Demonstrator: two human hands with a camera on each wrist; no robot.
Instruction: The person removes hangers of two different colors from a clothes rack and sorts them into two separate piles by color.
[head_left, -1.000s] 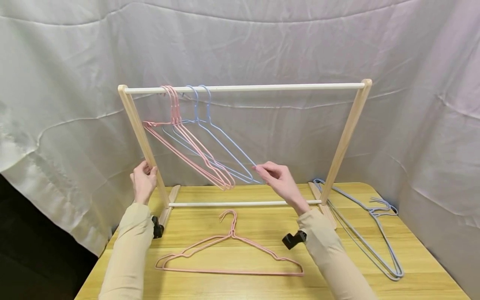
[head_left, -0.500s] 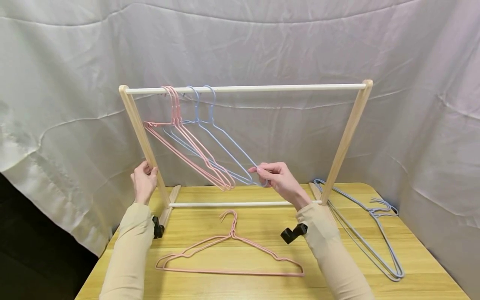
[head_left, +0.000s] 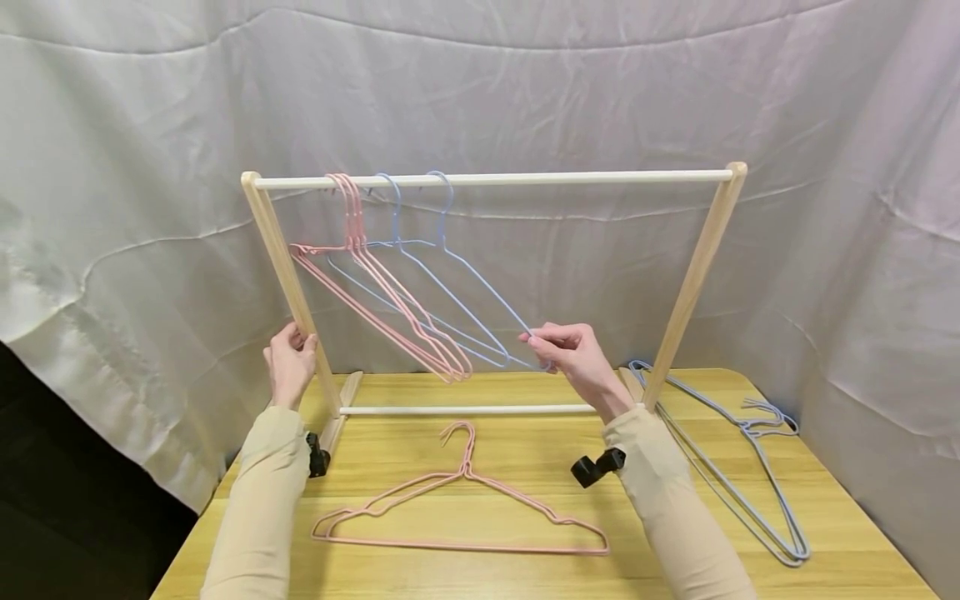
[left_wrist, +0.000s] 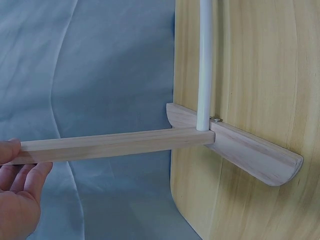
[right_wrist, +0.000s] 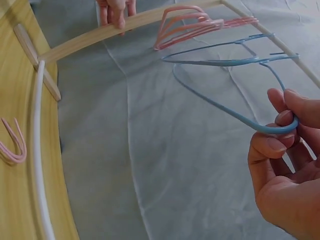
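My left hand (head_left: 291,363) grips the left wooden post (head_left: 279,250) of a small rack; the left wrist view shows thumb and fingers on either side of that post. With my right hand (head_left: 577,358) I pinch the lower right corner of a blue hanger (head_left: 483,279), whose hook sits over the white top rail (head_left: 570,177). Another blue hanger (head_left: 450,292) hangs to its left. Beyond that, several pink hangers (head_left: 405,308) hang close together. In the right wrist view, fingers and thumb curl around the corner of the held blue hanger (right_wrist: 220,106).
Pink hangers (head_left: 517,492) lie on the wooden table (head_left: 420,575) in front of the rack. Blue hangers (head_left: 772,479) lie at the right, partly behind the right post (head_left: 693,279). A white lower bar (head_left: 465,410) joins the posts. Grey cloth (head_left: 480,92) surrounds the table.
My right hand has moved right with the blue hanger's corner, and its hook has slid right along the rail, widening the gap to the other blue hanger. My left hand stays on the post.
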